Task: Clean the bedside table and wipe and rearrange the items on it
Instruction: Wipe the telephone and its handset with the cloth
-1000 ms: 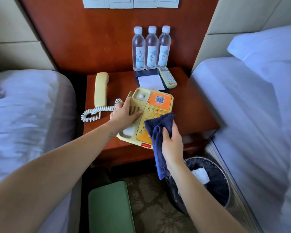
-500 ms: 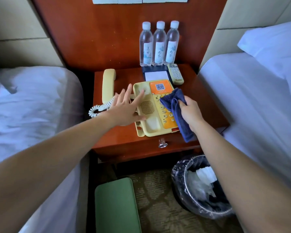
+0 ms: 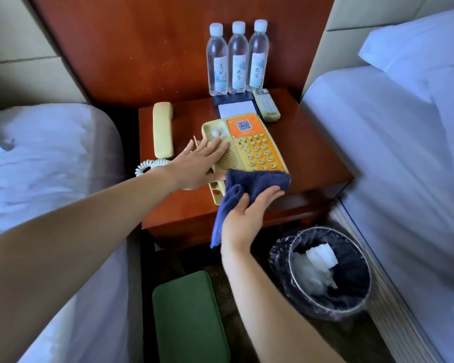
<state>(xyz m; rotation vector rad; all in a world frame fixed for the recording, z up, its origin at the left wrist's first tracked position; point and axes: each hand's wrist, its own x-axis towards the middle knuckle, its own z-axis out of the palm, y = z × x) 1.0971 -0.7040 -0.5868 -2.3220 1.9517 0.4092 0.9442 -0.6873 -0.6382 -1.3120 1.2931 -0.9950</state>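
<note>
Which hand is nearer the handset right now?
Left. The left hand lies flat on the phone base beside the handset; the right hand holds the cloth at the base's near edge.

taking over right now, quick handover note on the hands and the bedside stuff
Left hand: open, flat on the phone.
Right hand: holds the cloth at the phone's near edge.
Handset lies off the hook on the table, left of the phone.
Bottles, notepad, remote lined up at the back.
Done: cannot tell what is wiped.
Left: likely wipe phone, handset, table; replace handset.
</note>
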